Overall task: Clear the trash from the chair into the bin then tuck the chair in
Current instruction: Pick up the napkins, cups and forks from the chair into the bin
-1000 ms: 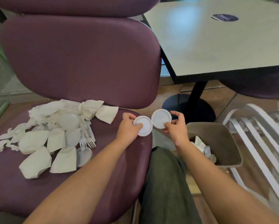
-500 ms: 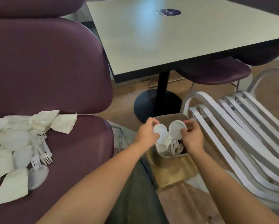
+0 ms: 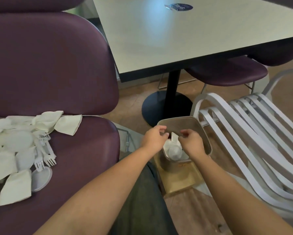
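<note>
A purple padded chair [image 3: 84, 150] fills the left side. On its seat lies a heap of white trash [image 3: 22, 150]: crumpled napkins, plastic forks and round lids. A grey-brown bin [image 3: 201, 131] stands on the floor to the right of the chair. My left hand [image 3: 155, 137] and my right hand [image 3: 190, 141] hover side by side over the bin's mouth, fingers loosely curled and holding nothing. White lids and napkins [image 3: 173, 150] lie inside the bin below my hands.
A pale table [image 3: 184, 31] on a black pedestal base [image 3: 166, 107] stands behind the bin. A second purple seat [image 3: 227, 73] sits under it. White slatted chair frames [image 3: 252, 136] crowd the right side of the bin. The floor is brown.
Both hands carried a white lid each from the chair to over the bin. The lids have left my fingers and now lie in the bin.
</note>
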`<action>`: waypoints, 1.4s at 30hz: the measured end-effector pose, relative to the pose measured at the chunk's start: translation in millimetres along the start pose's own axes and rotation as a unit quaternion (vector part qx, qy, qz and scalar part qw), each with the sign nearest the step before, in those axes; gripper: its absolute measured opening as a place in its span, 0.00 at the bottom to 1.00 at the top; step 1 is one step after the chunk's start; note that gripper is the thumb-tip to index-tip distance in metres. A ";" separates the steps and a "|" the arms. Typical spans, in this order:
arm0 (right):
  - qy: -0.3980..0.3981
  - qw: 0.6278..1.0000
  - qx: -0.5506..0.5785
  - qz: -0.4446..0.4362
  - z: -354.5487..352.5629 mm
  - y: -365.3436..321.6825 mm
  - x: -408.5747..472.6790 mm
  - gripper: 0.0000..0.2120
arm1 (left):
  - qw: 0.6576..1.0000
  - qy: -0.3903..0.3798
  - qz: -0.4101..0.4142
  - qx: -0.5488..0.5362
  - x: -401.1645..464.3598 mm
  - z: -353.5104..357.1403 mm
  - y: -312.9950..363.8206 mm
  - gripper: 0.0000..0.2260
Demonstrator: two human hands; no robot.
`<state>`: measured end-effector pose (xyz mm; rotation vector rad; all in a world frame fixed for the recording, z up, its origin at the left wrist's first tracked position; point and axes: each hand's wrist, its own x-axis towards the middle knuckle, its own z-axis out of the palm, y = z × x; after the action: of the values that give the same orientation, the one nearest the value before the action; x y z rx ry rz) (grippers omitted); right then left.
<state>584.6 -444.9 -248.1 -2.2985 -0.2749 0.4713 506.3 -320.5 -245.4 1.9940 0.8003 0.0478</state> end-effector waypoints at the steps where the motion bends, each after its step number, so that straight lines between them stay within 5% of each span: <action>1: -0.009 1.000 0.006 -0.011 4.7 -9.5 -3.2 0.13 | 1.000 0.014 0.009 0.006 -3.8 -11.9 -0.6 0.14; 10: -0.097 0.987 0.013 -0.129 71.4 -107.4 -52.3 0.11 | 0.987 0.156 -0.018 0.035 -51.6 -133.2 -44.5 0.07; 24: -0.224 0.958 -0.003 -0.179 195.2 -182.4 -154.2 0.09 | 0.947 0.275 -0.160 0.037 -162.1 -251.4 -184.1 0.07; 29: -0.268 0.946 -0.061 -0.171 234.6 -184.4 -180.7 0.06 | 0.894 0.328 -0.229 0.204 -191.4 -272.7 -228.6 0.15; 33: -0.267 0.934 -0.144 -0.189 258.0 -179.3 -192.7 0.03 | 0.869 0.313 -0.259 0.283 -199.7 -268.6 -240.9 0.25; 39: -0.175 0.912 -0.274 -0.250 290.3 -185.7 -203.0 0.21 | 0.868 0.300 -0.248 0.308 -200.2 -264.4 -249.4 0.31; 42: -0.155 0.902 -0.304 -0.266 297.6 -185.1 -203.4 0.21 | 0.859 0.305 -0.247 0.329 -201.0 -265.5 -249.8 0.34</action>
<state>266.6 -193.8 -254.7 -2.5695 -1.3326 0.5076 128.5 -145.8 -241.5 2.3522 1.9386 0.1234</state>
